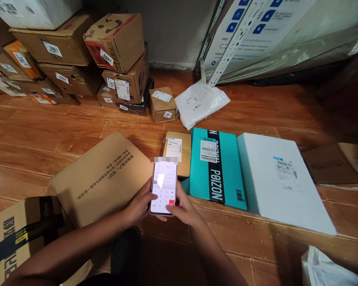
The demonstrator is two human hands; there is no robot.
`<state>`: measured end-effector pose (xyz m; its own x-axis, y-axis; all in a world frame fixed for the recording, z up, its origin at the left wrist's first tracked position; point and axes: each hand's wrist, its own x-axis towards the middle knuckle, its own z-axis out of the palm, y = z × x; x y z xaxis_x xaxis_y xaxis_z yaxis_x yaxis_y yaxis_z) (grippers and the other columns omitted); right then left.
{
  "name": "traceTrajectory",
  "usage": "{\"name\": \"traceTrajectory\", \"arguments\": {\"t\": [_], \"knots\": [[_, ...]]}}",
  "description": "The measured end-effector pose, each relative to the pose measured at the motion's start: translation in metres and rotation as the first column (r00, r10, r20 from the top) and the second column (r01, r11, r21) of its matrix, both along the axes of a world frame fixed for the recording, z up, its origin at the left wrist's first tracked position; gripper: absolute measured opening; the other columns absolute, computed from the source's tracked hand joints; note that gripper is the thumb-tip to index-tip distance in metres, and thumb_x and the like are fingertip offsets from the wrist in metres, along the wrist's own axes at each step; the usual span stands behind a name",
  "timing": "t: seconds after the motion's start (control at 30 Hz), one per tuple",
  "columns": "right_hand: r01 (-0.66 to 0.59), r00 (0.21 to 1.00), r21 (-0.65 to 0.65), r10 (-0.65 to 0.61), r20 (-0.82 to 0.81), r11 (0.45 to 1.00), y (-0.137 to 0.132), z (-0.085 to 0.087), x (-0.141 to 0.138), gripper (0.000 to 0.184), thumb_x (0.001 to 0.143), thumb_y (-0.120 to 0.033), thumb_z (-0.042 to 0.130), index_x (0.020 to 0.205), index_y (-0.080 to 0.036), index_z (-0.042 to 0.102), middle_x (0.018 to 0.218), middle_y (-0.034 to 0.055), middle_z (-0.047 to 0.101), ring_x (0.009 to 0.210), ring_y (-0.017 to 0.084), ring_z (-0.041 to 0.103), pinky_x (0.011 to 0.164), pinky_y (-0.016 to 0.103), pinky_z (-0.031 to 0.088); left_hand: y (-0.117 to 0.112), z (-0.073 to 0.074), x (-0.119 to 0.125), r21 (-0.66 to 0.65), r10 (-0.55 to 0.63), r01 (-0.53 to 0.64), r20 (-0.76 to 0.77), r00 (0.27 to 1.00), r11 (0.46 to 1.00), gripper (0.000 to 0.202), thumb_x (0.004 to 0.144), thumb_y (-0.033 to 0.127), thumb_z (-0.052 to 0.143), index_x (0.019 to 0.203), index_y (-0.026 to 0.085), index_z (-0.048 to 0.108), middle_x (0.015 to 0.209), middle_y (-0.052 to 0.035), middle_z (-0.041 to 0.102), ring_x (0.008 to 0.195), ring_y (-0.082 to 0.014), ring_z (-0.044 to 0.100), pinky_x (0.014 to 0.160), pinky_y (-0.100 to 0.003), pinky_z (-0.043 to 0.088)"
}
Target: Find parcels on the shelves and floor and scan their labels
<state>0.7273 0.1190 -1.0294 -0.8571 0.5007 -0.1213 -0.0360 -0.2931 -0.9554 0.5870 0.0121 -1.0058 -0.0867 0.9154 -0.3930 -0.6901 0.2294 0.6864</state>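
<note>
A smartphone (pixel 163 182) is held upright between my two hands, its lit screen showing a number keypad. My left hand (pixel 139 206) is closed around its left edge, thumb over the keys. Around the right edge wraps my right hand (pixel 183 206), with its thumb by the red key. Behind the phone sits a small brown box (pixel 185 159) with a shipping label, partly covered by it. Beside that lie a teal box (pixel 229 171) with black POIZON tape and a large white box (pixel 274 171), both labelled. Left of my hands is a large cardboard box (pixel 101 174) printed with Chinese characters.
Stacked cartons (pixel 65 43) with number labels stand at the back left. A white plastic parcel (pixel 201 101) leans by a small box (pixel 163 104) near the metal rack post (pixel 232 43). A taped box (pixel 14 234) is at lower left, a white bag (pixel 325 268) at lower right.
</note>
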Motion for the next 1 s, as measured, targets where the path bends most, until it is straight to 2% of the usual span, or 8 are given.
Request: {"name": "traceTrajectory", "arguments": {"t": [0.13,0.33,0.5,0.63,0.73,0.83,0.9,1.0], "knots": [[0.064,0.996,-0.046,-0.062,0.058,0.997,0.001,-0.005,0.000,0.055,0.079,-0.019,0.052,0.133,-0.029,0.054,0.127,-0.0007,0.065,0.120,0.027,0.055,0.101,0.040,0.045,0.000,0.000,-0.001,0.041,-0.003,0.002,0.029,1.000,0.999,0.068,0.076,0.021,0.053,0.140,0.032,0.035,0.125,-0.0097,0.055,0.095,-0.0299,0.064,0.057,-0.041,0.063],[0.096,0.994,-0.109,-0.090,0.065,0.989,-0.001,-0.007,-0.002,0.051,0.079,-0.025,0.054,0.130,-0.028,0.056,0.125,0.0011,0.067,0.120,0.029,0.056,0.097,0.042,0.048,-0.001,0.001,-0.003,0.085,-0.024,0.018,0.063,0.998,0.996,0.085,0.070,0.015,0.047,0.149,0.038,0.025,0.125,-0.0077,0.055,0.095,-0.0288,0.064,0.060,-0.043,0.063],[0.104,0.992,-0.124,-0.094,0.086,0.987,-0.001,-0.005,-0.004,0.035,0.087,-0.034,0.059,0.121,-0.028,0.060,0.116,0.0014,0.070,0.111,0.027,0.060,0.093,0.040,0.049,0.000,0.005,-0.004,0.069,-0.038,0.035,0.051,0.998,0.997,0.092,0.059,0.010,0.048,0.146,0.035,0.032,0.128,-0.0073,0.054,0.096,-0.0293,0.065,0.062,-0.043,0.063],[0.132,0.988,-0.138,-0.119,0.098,0.982,-0.001,-0.003,-0.005,0.036,0.086,-0.037,0.061,0.120,-0.028,0.060,0.116,0.0020,0.069,0.111,0.027,0.060,0.093,0.040,0.050,0.000,0.006,-0.005,0.079,-0.077,0.075,0.023,0.997,0.994,0.095,0.054,0.006,0.049,0.143,0.037,0.035,0.130,-0.0054,0.054,0.101,-0.0290,0.063,0.066,-0.041,0.063],[0.115,0.989,-0.086,-0.105,0.107,0.990,-0.001,0.001,-0.004,0.035,0.085,-0.035,0.064,0.120,-0.028,0.059,0.114,0.0021,0.068,0.108,0.026,0.061,0.090,0.039,0.052,-0.001,0.005,-0.005,0.100,-0.067,0.063,0.038,0.997,0.993,0.090,0.055,0.006,0.047,0.140,0.036,0.041,0.130,-0.0056,0.054,0.102,-0.0295,0.062,0.067,-0.043,0.063],[0.043,0.997,-0.020,-0.042,0.065,0.999,-0.001,0.004,-0.003,0.059,0.074,-0.025,0.076,0.127,-0.028,0.050,0.114,0.0028,0.067,0.104,0.027,0.062,0.083,0.037,0.054,-0.001,0.003,-0.005,0.092,-0.047,0.042,0.046,0.998,0.995,0.090,0.056,0.008,0.047,0.142,0.034,0.039,0.127,-0.0073,0.056,0.106,-0.0321,0.060,0.064,-0.042,0.063],[0.007,0.999,-0.036,-0.006,0.034,0.999,-0.003,0.004,-0.003,0.070,0.069,-0.024,0.081,0.130,-0.028,0.048,0.113,0.0033,0.067,0.101,0.027,0.064,0.079,0.036,0.055,-0.001,0.002,-0.004,0.077,-0.032,0.028,0.047,0.998,0.997,0.093,0.058,0.010,0.048,0.146,0.036,0.033,0.125,-0.0082,0.057,0.106,-0.0324,0.060,0.062,-0.040,0.063],[0.157,0.988,-0.118,-0.154,0.030,0.981,-0.010,-0.005,-0.007,0.057,0.074,-0.037,0.078,0.123,-0.026,0.053,0.109,0.0042,0.069,0.096,0.027,0.066,0.077,0.036,0.055,0.002,-0.001,-0.001,0.056,-0.023,0.019,0.062,0.998,0.998,0.090,0.063,0.014,0.048,0.148,0.036,0.029,0.123,-0.0084,0.057,0.101,-0.0307,0.062,0.060,-0.040,0.062]]}}
